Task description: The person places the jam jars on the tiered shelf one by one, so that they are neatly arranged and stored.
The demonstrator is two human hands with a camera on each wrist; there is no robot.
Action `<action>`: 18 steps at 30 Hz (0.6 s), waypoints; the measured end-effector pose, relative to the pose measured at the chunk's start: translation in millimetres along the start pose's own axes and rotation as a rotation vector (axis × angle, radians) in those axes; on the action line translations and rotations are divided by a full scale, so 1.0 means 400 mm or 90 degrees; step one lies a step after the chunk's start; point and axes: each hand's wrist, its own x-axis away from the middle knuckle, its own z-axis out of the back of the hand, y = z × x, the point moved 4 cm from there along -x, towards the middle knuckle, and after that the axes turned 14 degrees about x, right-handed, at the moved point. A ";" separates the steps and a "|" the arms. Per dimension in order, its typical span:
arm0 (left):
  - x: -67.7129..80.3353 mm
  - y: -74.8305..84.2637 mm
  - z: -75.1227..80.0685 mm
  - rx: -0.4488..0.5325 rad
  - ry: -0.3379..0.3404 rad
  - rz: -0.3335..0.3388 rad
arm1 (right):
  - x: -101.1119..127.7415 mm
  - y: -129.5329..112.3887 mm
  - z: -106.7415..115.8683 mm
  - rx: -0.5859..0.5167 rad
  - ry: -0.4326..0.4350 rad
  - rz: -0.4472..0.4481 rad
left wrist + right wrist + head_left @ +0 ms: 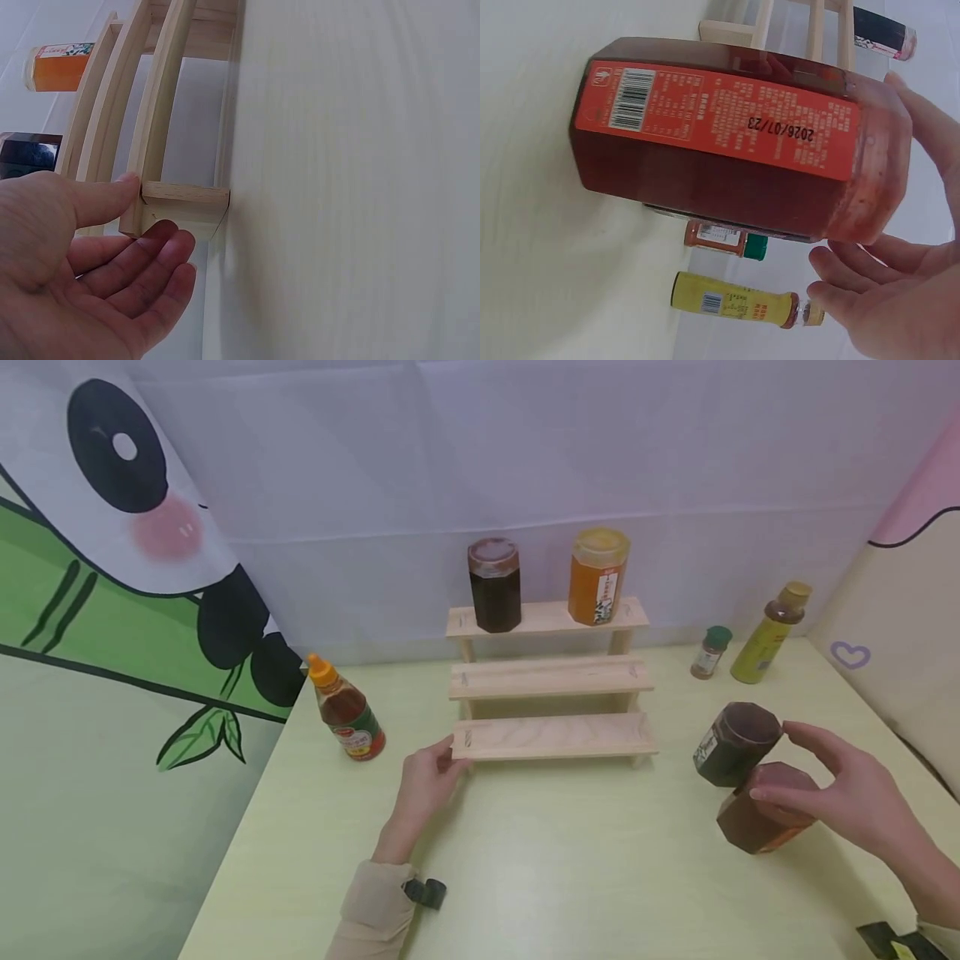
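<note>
A three-step wooden rack [551, 735] stands at the table's middle. My left hand [448, 758] touches the left end of its lowest step [184, 202], thumb on the end block and straight fingers below it. A dark jar [494, 583] and an orange honey jar [597, 575] stand on the top step. At the right, a reddish-brown jar with a red label [720, 142] stands beside a dark hexagonal jar [738, 743]. My right hand [772, 760] hovers spread over the reddish-brown jar [765, 818], thumb and fingers around its lid without closing.
An orange-capped sauce bottle [348, 714] stands left of the rack. A small green-capped spice jar [710, 652] and a yellow bottle [768, 635] stand at the back right. The pale table [570, 860] is bounded by cloth walls.
</note>
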 end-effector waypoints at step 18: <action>0.000 0.001 0.001 -0.001 0.006 0.002 | 0.062 0.042 -0.055 -0.061 0.026 -0.020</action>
